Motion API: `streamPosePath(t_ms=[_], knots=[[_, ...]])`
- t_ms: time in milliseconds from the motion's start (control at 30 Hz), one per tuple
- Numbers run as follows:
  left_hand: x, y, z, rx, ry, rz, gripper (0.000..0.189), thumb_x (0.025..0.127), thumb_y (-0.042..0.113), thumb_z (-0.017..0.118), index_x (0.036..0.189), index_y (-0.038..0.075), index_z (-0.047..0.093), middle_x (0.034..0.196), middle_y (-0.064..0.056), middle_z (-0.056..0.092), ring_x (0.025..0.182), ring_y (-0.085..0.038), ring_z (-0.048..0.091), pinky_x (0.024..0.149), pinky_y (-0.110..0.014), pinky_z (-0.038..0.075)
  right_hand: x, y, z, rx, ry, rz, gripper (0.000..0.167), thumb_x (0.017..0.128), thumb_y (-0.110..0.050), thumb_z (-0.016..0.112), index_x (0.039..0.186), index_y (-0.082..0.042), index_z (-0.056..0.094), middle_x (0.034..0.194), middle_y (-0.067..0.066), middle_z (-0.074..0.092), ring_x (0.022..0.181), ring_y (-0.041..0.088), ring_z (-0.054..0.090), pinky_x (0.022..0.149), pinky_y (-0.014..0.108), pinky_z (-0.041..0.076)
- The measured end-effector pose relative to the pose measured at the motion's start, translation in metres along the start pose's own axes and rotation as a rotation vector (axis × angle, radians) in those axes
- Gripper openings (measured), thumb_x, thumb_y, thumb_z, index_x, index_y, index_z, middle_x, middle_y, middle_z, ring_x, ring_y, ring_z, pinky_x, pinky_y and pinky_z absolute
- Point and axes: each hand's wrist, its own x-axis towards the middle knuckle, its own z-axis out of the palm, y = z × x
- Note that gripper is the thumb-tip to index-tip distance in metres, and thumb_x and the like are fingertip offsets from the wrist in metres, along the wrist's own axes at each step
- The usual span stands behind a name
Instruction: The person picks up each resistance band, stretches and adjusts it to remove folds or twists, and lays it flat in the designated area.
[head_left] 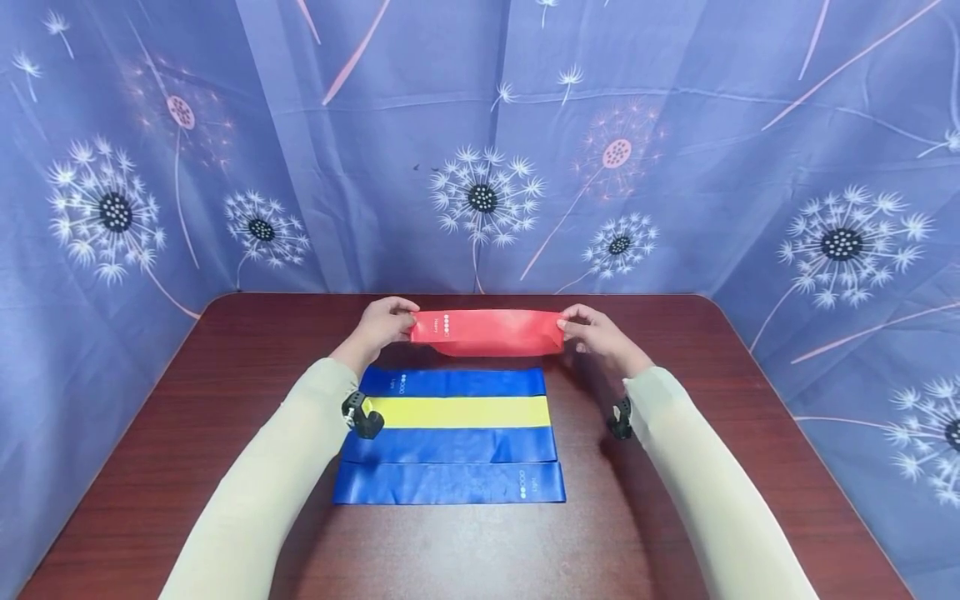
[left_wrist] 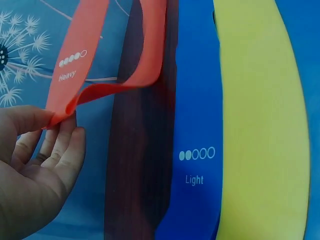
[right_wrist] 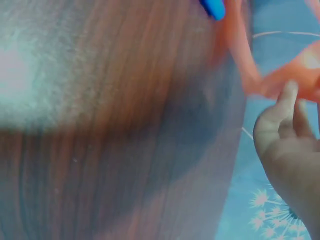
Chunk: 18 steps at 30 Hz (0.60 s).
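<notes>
Both hands hold a red resistance band (head_left: 495,332) marked "Heavy" by its two ends, close over the far part of the table. My left hand (head_left: 384,323) pinches its left end between thumb and fingers; in the left wrist view the red loop (left_wrist: 75,60) hangs partly open. At the other end my right hand (head_left: 596,333) pinches the band, blurred in the right wrist view. Nearer to me lie flat bands in a row: a blue one (head_left: 472,382) marked "Light", a yellow one (head_left: 465,412), then two more blue ones, the nearest (head_left: 450,483) also marked "Light".
The dark wood-grain table (head_left: 480,550) ends at a blue curtain (head_left: 375,167) with dandelion prints, which stands behind it and along both sides. Black straps with small devices (head_left: 363,415) sit on both wrists.
</notes>
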Motion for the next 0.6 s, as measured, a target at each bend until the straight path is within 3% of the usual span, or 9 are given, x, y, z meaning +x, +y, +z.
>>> streamPosePath(t_ms=[100,233,433,600], knots=[[0.002,0.0,-0.002,0.004,0.001,0.009,0.038,0.1,0.003,0.051,0.137,-0.006,0.056,0.134,-0.027,0.06,0.098,-0.027,0.067,0.101,-0.046,0.057,-0.001,-0.003,-0.002,-0.054,-0.029,-0.014,0.015,0.102,-0.015,0.059,0.109,-0.002,0.054,0.078,-0.007,0.057,0.076,0.011,0.055,0.063,0.024,0.042],[0.004,-0.001,-0.006,0.025,0.012,0.025,0.039,0.1,0.002,0.052,0.138,-0.008,0.055,0.13,-0.027,0.059,0.096,-0.025,0.065,0.097,-0.043,0.059,-0.001,-0.006,-0.003,-0.264,-0.036,-0.073,0.019,0.101,-0.016,0.063,0.109,0.001,0.059,0.084,0.001,0.055,0.078,0.021,0.052,0.065,0.026,0.044],[0.005,-0.005,-0.016,0.071,0.017,0.043,0.04,0.101,0.002,0.051,0.139,-0.007,0.056,0.133,-0.028,0.06,0.089,-0.018,0.061,0.075,-0.022,0.058,0.002,-0.007,0.003,-0.416,-0.017,-0.138,0.021,0.101,-0.011,0.061,0.113,0.005,0.066,0.1,0.019,0.065,0.083,0.024,0.054,0.074,0.03,0.047],[0.001,-0.01,-0.019,0.106,0.031,0.011,0.038,0.102,0.005,0.052,0.139,-0.001,0.059,0.132,-0.026,0.062,0.083,-0.014,0.059,0.071,-0.022,0.054,0.008,-0.006,0.014,-0.471,0.018,-0.071,0.021,0.101,-0.01,0.06,0.113,0.005,0.069,0.109,0.022,0.069,0.091,0.025,0.059,0.083,0.032,0.05]])
